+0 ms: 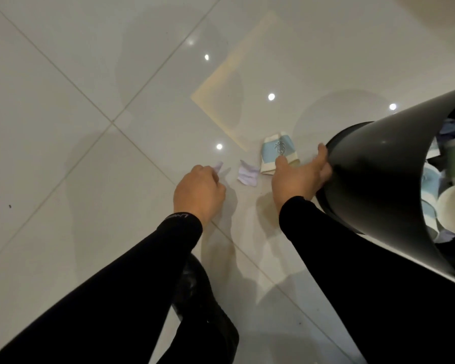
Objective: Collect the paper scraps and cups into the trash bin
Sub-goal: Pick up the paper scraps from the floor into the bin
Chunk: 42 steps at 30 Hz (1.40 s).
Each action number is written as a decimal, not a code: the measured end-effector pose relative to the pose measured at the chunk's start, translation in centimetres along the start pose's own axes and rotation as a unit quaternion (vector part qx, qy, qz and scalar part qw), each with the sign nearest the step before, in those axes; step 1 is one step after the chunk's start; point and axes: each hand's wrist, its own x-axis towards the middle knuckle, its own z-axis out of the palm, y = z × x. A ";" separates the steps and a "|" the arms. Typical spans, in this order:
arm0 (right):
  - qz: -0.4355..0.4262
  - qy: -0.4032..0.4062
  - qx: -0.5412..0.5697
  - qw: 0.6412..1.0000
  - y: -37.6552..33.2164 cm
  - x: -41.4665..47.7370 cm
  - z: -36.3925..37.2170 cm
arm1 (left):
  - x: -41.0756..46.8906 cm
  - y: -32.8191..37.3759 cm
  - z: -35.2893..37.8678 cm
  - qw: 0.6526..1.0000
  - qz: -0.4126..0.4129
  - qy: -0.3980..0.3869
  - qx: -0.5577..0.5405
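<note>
My left hand (pixel 199 191) is closed around a small pale lilac paper scrap (pixel 218 165) just above the floor. A second lilac scrap (pixel 247 175) lies on the tiles between my hands. A flattened blue and cream paper cup (pixel 279 151) lies on its side beyond it, partly behind my right thumb. My right hand (pixel 298 176) grips the lower wall of the dark grey trash bin (pixel 373 164), which is tilted with its mouth toward me. Inside the bin I see several cups, green, blue and cream, and some paper.
Glossy white floor tiles (pixel 76 114) with grey grout lines and bright ceiling-light reflections fill the view. My dark shoe (pixel 208 316) stands at the bottom centre, below my left sleeve.
</note>
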 end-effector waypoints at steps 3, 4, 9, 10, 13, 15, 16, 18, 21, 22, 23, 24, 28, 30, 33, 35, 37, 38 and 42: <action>-0.025 -0.104 -0.132 0.985 -0.4 1.5 0.0 | 1.4 1.2 0.1 0.998 0.021 0.010 -0.057; -0.015 -0.127 -0.143 0.981 -0.4 1.9 0.1 | 2.0 1.7 0.6 0.997 0.044 -0.011 -0.068; 0.021 -0.050 -0.054 0.997 0.5 2.2 -0.1 | 3.3 2.7 4.5 0.977 0.152 -0.126 0.078; 0.024 -0.029 -0.032 0.999 0.6 2.1 -0.2 | 3.1 2.7 5.0 0.971 0.174 -0.116 0.115; 0.014 0.000 0.006 1.000 0.5 1.0 -0.9 | 2.4 2.3 5.3 0.965 0.198 -0.078 0.154; 0.003 -0.009 0.036 0.999 -0.3 -0.3 -1.6 | 1.7 2.1 3.9 0.986 0.133 -0.057 0.086; -0.006 -0.022 0.054 0.998 -1.0 -1.0 -2.1 | 1.3 2.2 2.6 0.996 0.081 -0.038 0.030; -0.034 -0.053 0.085 0.994 -2.9 -3.0 -3.5 | 0.3 2.8 -0.8 0.996 -0.012 0.011 -0.085; -0.102 -0.069 0.095 0.988 -6.7 -5.9 -6.9 | -1.6 5.1 -6.1 0.973 -0.073 0.070 -0.210; -0.127 -0.070 0.093 0.985 -8.0 -6.7 -8.3 | -2.4 6.4 -7.8 0.965 -0.079 0.078 -0.239; -0.145 -0.066 0.093 0.983 -9.1 -7.3 -9.7 | -3.1 7.9 -9.3 0.960 -0.079 0.084 -0.256; -0.151 -0.056 0.099 0.982 -10.2 -7.7 -11.1 | -3.9 9.3 -10.5 0.958 -0.073 0.089 -0.263; -0.112 0.024 0.112 0.987 -12.6 -6.6 -17.6 | -7.2 16.0 -13.4 0.959 0.001 0.081 -0.271; -0.084 0.049 0.097 0.991 -12.3 -5.5 -20.9 | -9.0 19.5 -13.4 0.957 0.046 0.049 -0.283; -0.055 0.063 0.067 0.994 -11.0 -4.4 -25.2 | -11.6 24.1 -12.1 0.961 0.094 0.016 -0.258; -0.028 0.042 0.049 0.998 -9.9 -3.7 -27.4 | -13.2 26.2 -10.7 0.964 0.112 -0.014 -0.242; -0.009 0.004 0.026 1.000 -8.5 -2.9 -29.0 | -14.3 27.6 -9.0 0.965 0.136 -0.085 -0.207; -0.004 0.001 0.015 1.000 -7.7 -2.6 -29.6 | -14.7 28.0 -8.4 0.965 0.141 -0.123 -0.184; 0.121 0.125 -0.010 0.985 -4.4 -2.1 -31.5 | -14.8 27.3 -7.5 0.978 0.117 -0.120 -0.121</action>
